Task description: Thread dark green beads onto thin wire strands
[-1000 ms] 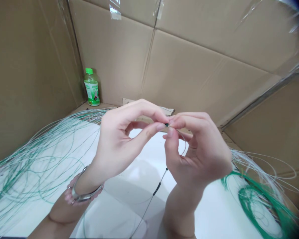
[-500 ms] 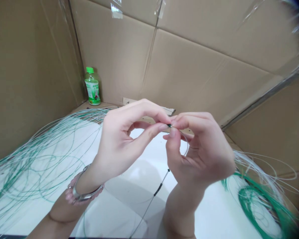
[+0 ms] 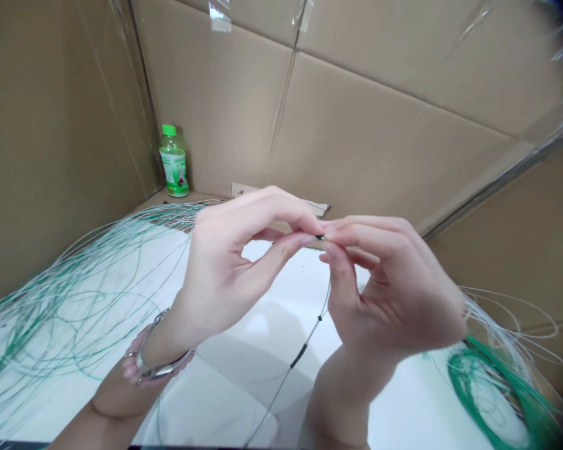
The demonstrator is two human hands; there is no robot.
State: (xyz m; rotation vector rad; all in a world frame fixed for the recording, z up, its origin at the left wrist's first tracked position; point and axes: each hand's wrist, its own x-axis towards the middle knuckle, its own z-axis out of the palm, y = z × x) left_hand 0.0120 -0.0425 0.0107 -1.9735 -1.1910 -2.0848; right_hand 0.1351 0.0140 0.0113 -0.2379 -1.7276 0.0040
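My left hand (image 3: 237, 262) has thumb and index finger pinched on a small dark green bead-like piece (image 3: 319, 237). Its exact kind is too small to tell. Right against it, my right hand (image 3: 394, 281) is closed, fingertips together on what seems to be the thin wire's end, mostly hidden by the fingers. Below the fingertips the thin wire (image 3: 274, 397) runs down across the white surface. It carries a small dark bead (image 3: 319, 319) and a black sleeve-like section (image 3: 299, 356).
Loose green and white wires (image 3: 75, 306) spread over the white tabletop (image 3: 216, 381) on the left. A coiled green bundle (image 3: 469, 381) lies at right. A green-capped bottle (image 3: 174, 164) stands in the back left corner. Cardboard walls (image 3: 380, 137) enclose the table.
My right hand has shifted slightly right, its thumb moving away from the left fingertips. The wire loop at its palm no longer shows. My left hand keeps its pinch, drifting slightly right.
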